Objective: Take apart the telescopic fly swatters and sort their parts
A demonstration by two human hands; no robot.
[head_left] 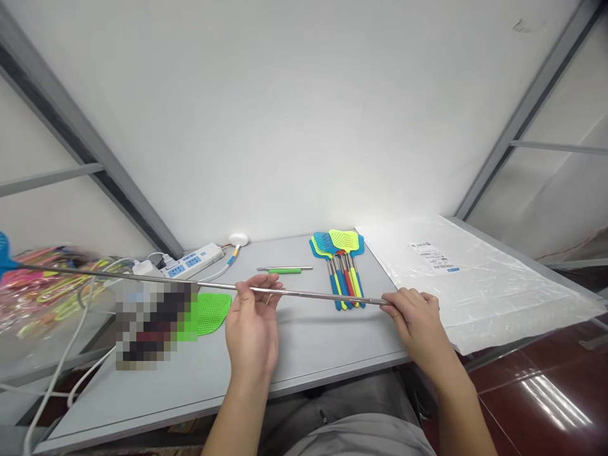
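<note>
A long extended fly swatter crosses in front of me above the table, its thin metal rod running from my right hand to a blue head cut off by the left edge. My left hand steadies the rod near its middle, thumb in front and fingers behind. At the rod's right end my right hand is closed around it, hiding that end. Behind the rod lies a bunch of short fly swatters with blue, yellow and red handles. A green swatter head rests left of my left hand.
A green handle with a metal rod lies toward the back. Left are a power strip, white cables, a pixelated patch and plastic bags of colourful items. A white plastic package covers the table's right side and overhangs its front edge.
</note>
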